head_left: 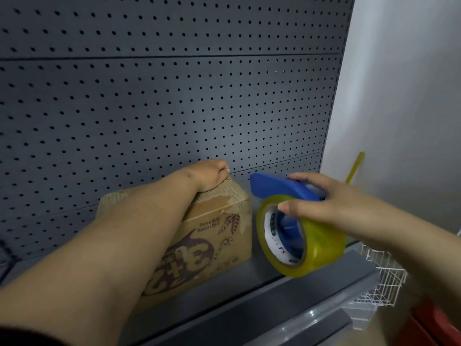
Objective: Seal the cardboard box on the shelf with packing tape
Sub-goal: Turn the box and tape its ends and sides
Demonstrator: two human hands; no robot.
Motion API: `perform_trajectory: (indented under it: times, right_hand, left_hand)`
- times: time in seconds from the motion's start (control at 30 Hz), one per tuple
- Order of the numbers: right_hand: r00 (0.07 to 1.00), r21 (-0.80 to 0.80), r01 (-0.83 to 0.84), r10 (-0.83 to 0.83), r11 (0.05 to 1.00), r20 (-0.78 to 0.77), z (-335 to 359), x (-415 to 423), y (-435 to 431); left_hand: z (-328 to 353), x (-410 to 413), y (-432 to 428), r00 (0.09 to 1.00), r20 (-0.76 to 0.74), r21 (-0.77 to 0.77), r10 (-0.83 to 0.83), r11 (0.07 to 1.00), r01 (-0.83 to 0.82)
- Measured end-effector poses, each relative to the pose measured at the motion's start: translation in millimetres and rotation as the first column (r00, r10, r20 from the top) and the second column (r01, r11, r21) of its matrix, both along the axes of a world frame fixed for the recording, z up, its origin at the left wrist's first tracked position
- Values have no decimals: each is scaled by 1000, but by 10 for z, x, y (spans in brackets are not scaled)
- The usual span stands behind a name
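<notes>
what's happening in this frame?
A person is about to tape a cardboard box that sits on a grey shelf. The left hand presses down on the box's far top edge. The right hand holds a blue tape dispenser with a yellowish tape roll in the air beside the box. No new tape is visibly on the box yet.

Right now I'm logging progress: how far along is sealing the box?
Early stage. The cardboard box sits on the shelf, pinned by the left hand. The right hand holds the tape dispenser beside it. No fresh tape strip is visible; taping remains.
</notes>
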State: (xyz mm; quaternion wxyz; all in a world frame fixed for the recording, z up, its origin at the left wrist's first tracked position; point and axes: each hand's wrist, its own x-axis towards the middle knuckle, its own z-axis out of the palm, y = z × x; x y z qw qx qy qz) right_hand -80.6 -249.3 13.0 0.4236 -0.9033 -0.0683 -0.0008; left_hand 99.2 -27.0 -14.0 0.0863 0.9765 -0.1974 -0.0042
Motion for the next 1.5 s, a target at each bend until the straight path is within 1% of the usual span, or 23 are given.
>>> perform_trajectory:
  times: [0.07, 0.23, 0.37, 0.47, 0.53, 0.8, 0.9, 0.97, 1.1, 1.13, 1.2, 1.27, 1.33, 1.4, 1.43, 1.5]
  right_hand:
    - [1000, 62, 18, -16, 998, -21, 112, 19, -2]
    - [998, 61, 9, -5, 998, -57, 339, 44, 45]
    - [999, -60, 9, -11, 998, -33, 188, -25, 103]
    - [1000, -172, -2, 1, 985, -3, 46, -128, 103]
    - [1000, -218, -10, 10, 976, -3, -6, -222, 74]
    - [999, -266, -7, -3, 964, -37, -160, -604, -86]
    - [999, -300, -16, 0, 954, -53, -165, -618, -109]
    - [997, -341, -44, 21, 939, -71, -160, -571, -67]
    - [992, -420, -112, 75, 900, -104, -174, -425, 19]
    - [991, -439, -118, 80, 891, -103, -169, -389, 24]
    - [991, -457, -123, 88, 881, -98, -150, -329, 27]
    - [992, -459, -122, 95, 880, -82, -125, -268, 28]
    - [993, -457, -121, 102, 881, -65, -99, -204, 23]
    - [993, -440, -120, 110, 890, -48, -82, -143, 17]
    - [993, -425, -114, 109, 898, -37, -80, -119, 22]
    - [995, -405, -98, 104, 909, -9, -87, -78, 33]
  left_hand:
    - [-8, -9, -4, 1000, 8, -11, -3, 1000, 3]
    - [-18, 17, -4, 1000, 4, -30, -1, 1000, 1]
    - [-51, 61, 14, 1000, 14, -46, -4, 999, 5]
    - [-58, 81, 27, 1000, 9, -37, -6, 999, 6]
    - [-57, 87, 30, 1000, 8, -30, -8, 1000, 9]
    - [-46, 48, -7, 1000, -9, -39, 19, 999, -20]
    - [-14, 11, -38, 999, -10, -5, 37, 999, -37]
    - [17, -23, -45, 998, 44, 54, 36, 998, -38]
    - [62, -125, -75, 974, 223, 201, 34, 976, -80]
    - [73, -149, -101, 969, 244, 220, 27, 972, -82]
    - [96, -203, -158, 966, 255, 189, 37, 978, -87]
    - [111, -276, -197, 977, 192, 91, 95, 989, -114]
    - [88, -360, -204, 987, 40, -1, 156, 988, -156]
    - [49, -450, -197, 981, -88, -37, 172, 984, -175]
    - [32, -500, -192, 981, -104, -40, 165, 985, -170]
    - [-2, -580, -189, 987, -53, -8, 152, 988, -153]
